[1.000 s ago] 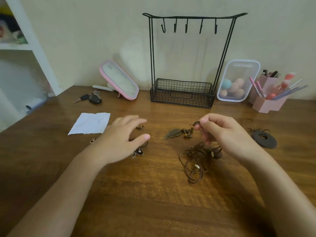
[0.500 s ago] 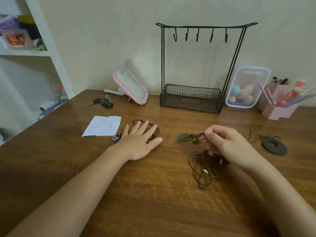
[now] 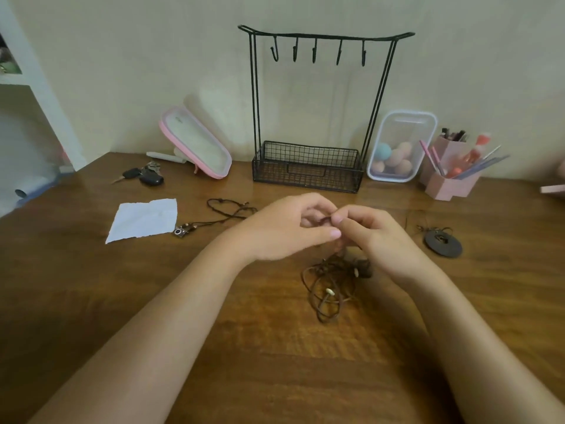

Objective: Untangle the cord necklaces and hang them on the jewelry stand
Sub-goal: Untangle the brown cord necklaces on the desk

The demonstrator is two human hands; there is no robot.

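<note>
You're untangling: your left hand [image 3: 287, 231] and right hand [image 3: 377, 237] pinch one cord [image 3: 326, 220] over the tangle [image 3: 328, 280]. Next, tease it loose; the stand [image 3: 305, 179] waits at twelve o'clock.

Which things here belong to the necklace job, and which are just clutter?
Job: cord tangle, pinched by left hand and right hand; camera-charm necklace; disc-pendant necklace; stand with hooks.
Clutter: keys, paper scrap, pink mirror, sponge box, pen holder.
</note>
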